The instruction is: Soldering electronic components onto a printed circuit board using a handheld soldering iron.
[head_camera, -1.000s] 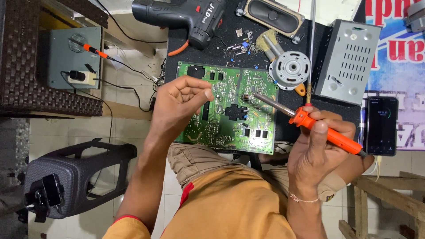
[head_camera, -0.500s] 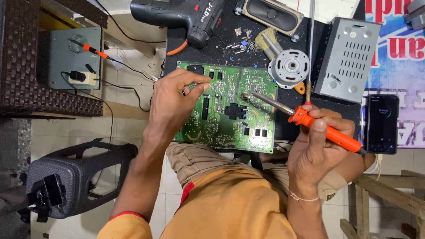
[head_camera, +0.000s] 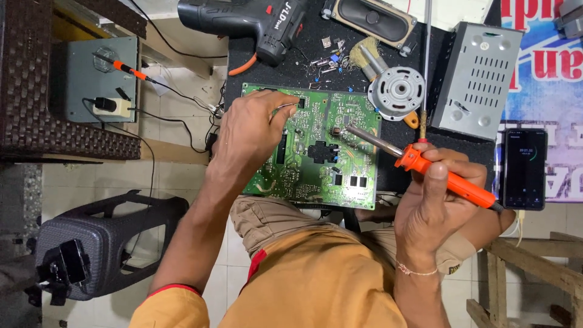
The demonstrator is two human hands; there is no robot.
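A green circuit board [head_camera: 316,152] lies on the black work table in front of me. My left hand [head_camera: 252,130] rests over the board's left part and pinches a thin silver solder wire [head_camera: 284,107] near the upper left. My right hand [head_camera: 437,200] grips an orange-handled soldering iron [head_camera: 446,179]. Its metal shaft reaches up and left, and its tip [head_camera: 347,127] sits on the middle of the board beside a small component.
A black cordless drill [head_camera: 255,21], a speaker [head_camera: 370,18], a round metal motor [head_camera: 398,91], a grey perforated metal box [head_camera: 477,79] and loose small parts lie behind the board. A phone [head_camera: 524,168] with a lit screen stands right. A dark plastic stool [head_camera: 103,243] stands lower left.
My left hand has shifted slightly toward the board's upper left with the solder wire. The soldering iron tip has stayed near the board's middle.
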